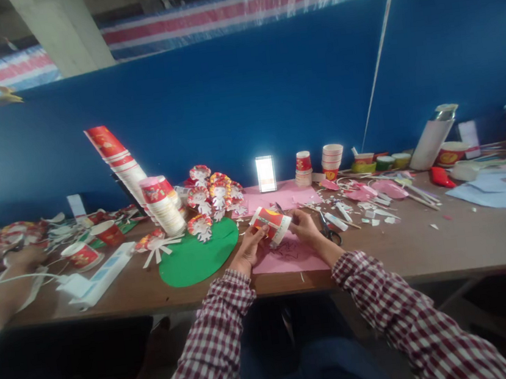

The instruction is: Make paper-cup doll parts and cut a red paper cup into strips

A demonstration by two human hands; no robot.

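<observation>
Both bare hands are closed on one red paper cup with a pale rim and a yellow patch [270, 223], tipped on its side between them: the left hand [253, 243] grips its left end, and the right hand [304, 225] has its fingers at the right end, beside the rim. The cup is held up over a flat sheet of pink paper with dark pen lines [286, 258].

Just to the right of the grip lies a pair of black-handled scissors [332, 235], with small white tubes [336, 222] and scattered white paper scraps [378, 211] further right. Left of the grip, a flat green rounded sheet [199, 260] lies on the brown tabletop [403, 254]; behind it and partly over its edge is a cluster of red, white and yellow cut-paper flowers [220, 193]. Beyond these to the left, a tall stack of red and white paper cups [121, 162] leans, and nearer is a long white power strip [107, 275].

Straight behind the grip, a bright, blurred white rectangle [266, 174], perhaps a lit phone screen, stands upright near two short stacks of paper cups [332, 161]. At the far left, another person's hand [24, 260] is over the table.
</observation>
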